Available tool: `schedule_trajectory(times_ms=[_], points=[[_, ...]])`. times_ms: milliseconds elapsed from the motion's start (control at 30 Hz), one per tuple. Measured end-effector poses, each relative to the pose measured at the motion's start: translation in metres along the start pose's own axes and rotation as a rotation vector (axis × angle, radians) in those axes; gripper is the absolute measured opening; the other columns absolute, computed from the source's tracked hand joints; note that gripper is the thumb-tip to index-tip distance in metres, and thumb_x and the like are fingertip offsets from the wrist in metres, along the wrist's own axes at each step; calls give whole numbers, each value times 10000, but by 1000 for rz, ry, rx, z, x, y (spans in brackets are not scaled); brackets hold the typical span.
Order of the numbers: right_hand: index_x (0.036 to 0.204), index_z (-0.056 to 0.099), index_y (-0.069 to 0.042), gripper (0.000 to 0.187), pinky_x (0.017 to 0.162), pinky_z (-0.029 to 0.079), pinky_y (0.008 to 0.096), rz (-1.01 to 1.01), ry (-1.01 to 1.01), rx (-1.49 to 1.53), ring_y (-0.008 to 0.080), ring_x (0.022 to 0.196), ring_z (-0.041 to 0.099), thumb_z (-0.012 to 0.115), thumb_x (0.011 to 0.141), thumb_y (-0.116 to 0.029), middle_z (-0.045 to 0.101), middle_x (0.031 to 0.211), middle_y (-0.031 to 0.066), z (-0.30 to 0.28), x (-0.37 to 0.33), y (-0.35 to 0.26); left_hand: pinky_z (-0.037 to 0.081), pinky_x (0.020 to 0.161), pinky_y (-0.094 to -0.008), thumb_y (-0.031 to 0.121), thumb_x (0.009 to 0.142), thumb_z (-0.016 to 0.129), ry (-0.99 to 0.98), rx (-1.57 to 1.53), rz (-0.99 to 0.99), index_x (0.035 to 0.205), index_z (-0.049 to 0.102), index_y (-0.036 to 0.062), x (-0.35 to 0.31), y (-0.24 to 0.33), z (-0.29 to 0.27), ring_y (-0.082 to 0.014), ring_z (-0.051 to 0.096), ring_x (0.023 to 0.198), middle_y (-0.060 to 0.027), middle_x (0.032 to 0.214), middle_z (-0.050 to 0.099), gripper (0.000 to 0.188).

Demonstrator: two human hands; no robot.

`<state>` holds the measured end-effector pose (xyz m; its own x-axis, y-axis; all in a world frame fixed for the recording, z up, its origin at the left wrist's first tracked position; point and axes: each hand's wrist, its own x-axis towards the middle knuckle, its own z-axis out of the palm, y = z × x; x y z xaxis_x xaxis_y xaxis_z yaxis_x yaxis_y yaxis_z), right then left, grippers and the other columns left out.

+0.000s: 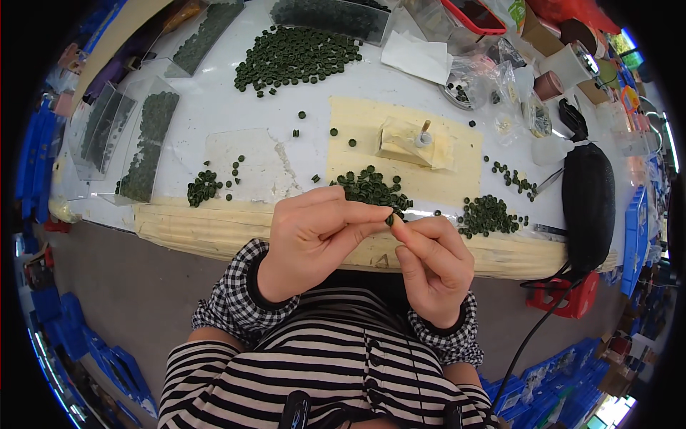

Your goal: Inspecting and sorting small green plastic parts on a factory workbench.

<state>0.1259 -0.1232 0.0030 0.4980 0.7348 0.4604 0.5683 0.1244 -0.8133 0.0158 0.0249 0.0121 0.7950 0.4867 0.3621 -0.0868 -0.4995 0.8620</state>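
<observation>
A small dark green round part point(389, 220) is pinched between the thumb and index finger of my left hand point(314, 232). From the other side, my right hand point(434, 264) presses an index fingertip against it. The right fingers are curled with the thumb tucked close below, and anything inside them is hidden. Just beyond my hands lies a heap of similar green parts point(371, 187), partly covered by my left hand. Another pile point(489, 214) sits to the right, and a smaller cluster point(204, 187) to the left.
Farther back are a large pile of green parts point(293, 57) and clear bins point(153, 136) filled with them. A tape-wrapped block point(407, 143) with an upright peg stands mid-table. A black padded object point(588, 204), tweezers point(549, 181) and plastic bags point(504, 93) occupy the right side.
</observation>
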Motion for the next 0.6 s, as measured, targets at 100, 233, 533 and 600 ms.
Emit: schedule_trajectory(times_ms=[100, 233, 533, 600], points=[[992, 688, -9, 276, 643, 453, 277, 24, 117, -190, 211, 730, 560, 689, 724, 63, 613, 852, 95, -8, 2, 7, 235, 458, -234, -21, 731, 725, 21, 78, -60, 936, 722, 50, 1, -2, -2, -77, 307, 483, 16, 526, 347, 217], [854, 670, -7, 130, 675, 425, 327, 92, 243, -675, 237, 756, 529, 700, 728, 7, 594, 808, 79, -37, 9, 20, 250, 479, -219, -8, 797, 670, 5, 71, -175, 987, 685, 18, 3, -4, -7, -78, 280, 490, 48, 537, 313, 193], [819, 592, -20, 71, 747, 383, 355, 100, 121, -874, 269, 815, 488, 653, 788, -40, 555, 787, 77, -38, 14, 24, 343, 544, -210, 76, 988, 371, 346, -1519, -951, 1261, 440, -8, 15, 11, -19, -80, 366, 599, -18, 871, 504, 293], [828, 584, -16, 63, 723, 395, 351, 95, 155, -818, 264, 789, 494, 641, 803, -26, 553, 782, 81, -37, 14, 23, 354, 547, -206, 70, 990, 369, 324, -1560, -974, 1244, 451, -19, 12, 10, -22, -80, 378, 612, -47, 926, 531, 281]])
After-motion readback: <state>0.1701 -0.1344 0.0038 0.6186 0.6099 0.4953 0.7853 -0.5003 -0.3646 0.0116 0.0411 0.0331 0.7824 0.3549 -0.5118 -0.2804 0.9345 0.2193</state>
